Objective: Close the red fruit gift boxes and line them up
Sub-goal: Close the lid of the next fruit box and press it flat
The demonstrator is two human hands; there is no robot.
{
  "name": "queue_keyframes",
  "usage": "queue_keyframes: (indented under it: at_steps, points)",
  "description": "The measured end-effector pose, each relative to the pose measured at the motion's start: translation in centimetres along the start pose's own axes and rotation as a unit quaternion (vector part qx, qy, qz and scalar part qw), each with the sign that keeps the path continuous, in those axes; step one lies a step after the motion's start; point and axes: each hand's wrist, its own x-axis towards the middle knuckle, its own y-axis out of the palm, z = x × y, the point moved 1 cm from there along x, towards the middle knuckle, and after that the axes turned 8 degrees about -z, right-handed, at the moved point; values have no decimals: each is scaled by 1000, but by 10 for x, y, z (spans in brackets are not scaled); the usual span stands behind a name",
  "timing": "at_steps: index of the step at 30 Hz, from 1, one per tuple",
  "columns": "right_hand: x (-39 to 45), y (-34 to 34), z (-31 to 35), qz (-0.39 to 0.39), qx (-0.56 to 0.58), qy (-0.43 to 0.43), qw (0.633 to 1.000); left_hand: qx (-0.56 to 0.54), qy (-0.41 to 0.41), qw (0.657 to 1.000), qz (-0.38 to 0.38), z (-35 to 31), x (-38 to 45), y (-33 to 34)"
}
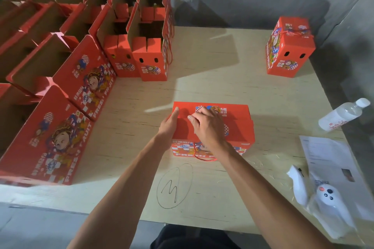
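Observation:
A red fruit gift box [236, 127] stands in the middle of the plywood table [212, 79], its top flaps folded down. My left hand [169, 125] lies against the box's left end with straight fingers. My right hand [206, 125] presses on the top flap, fingers slightly bent, and hides part of the lid. A red cord handle [202, 157] hangs over the box's near side. One closed red box [288, 46] stands at the far right corner. Several open red boxes [141, 46] with raised flaps stand in rows at the left.
A clear plastic bottle [344, 115] lies at the right edge. Printed paper [332, 159] and a white device in plastic wrap [321, 196] sit at the near right. A pencil oval with a scribble [175, 186] marks the table near me. A grey wall runs behind.

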Motion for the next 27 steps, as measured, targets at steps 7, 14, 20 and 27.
queue_keyframes:
  at_steps: [7,14,20,27]
  points:
    - [-15,-2,2,-38,-39,16,998,-39,-75,994,64,-7,-2,2]
    - [-18,4,9,-56,-49,89,993,-12,71,992,107,10,-6,-7]
    - [-9,3,7,20,-57,82,995,-34,71,992,94,7,-9,-6]
    - [-14,-13,-7,7,-27,39,999,40,93,994,41,6,-12,-9]
